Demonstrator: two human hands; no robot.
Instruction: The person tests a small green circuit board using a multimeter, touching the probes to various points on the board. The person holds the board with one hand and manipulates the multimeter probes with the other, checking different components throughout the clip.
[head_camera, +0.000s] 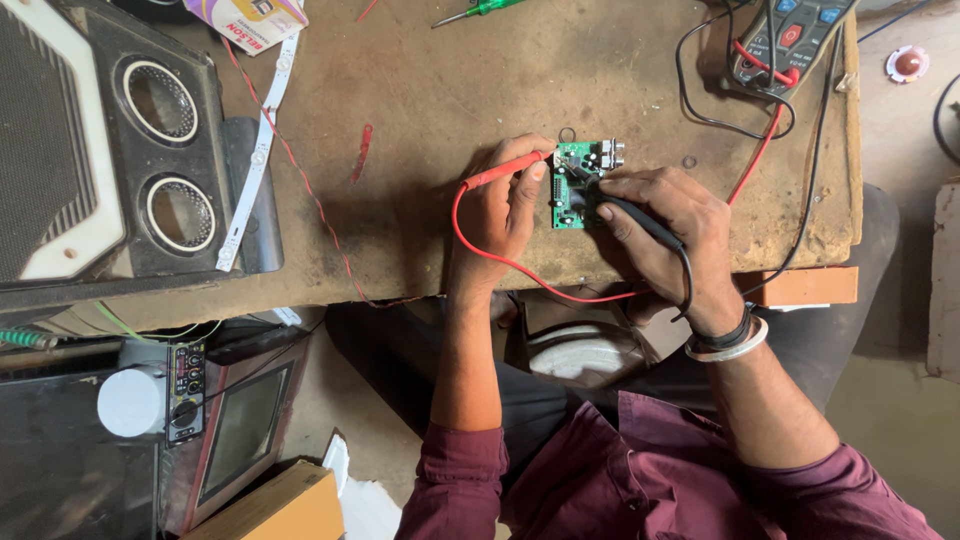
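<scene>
My left hand (505, 205) has its grip closed on the red probe (505, 172), held between thumb and fingers; its tip points toward 3 o'clock and meets the left edge of the small green circuit board (572, 185); whether tip and board actually touch, I cannot tell. My right hand (665, 225) has its grip closed on the black probe (630, 212), whose tip bears on the board near its middle; the fingertips of this hand rest on the board's right side. The board lies flat on the worn brown table (450, 90), between my 2 hands, near the table's front edge. The red lead (520, 268) loops down from the left hand toward 6 o'clock, runs under the right wrist and climbs toward 1 o'clock to the multimeter (790, 40) at the table's far right corner; the black lead (688, 270) drops from the right hand past the wrist. At 9 o'clock of the board, well apart, stands a black speaker cabinet (150, 150) with 2 round openings; a white LED strip (255, 160) lies just beside it. At 11 o'clock, at the far edge, lies a green-handled screwdriver (480, 10). My right wrist carries a white bangle (730, 345) and a black band.
</scene>
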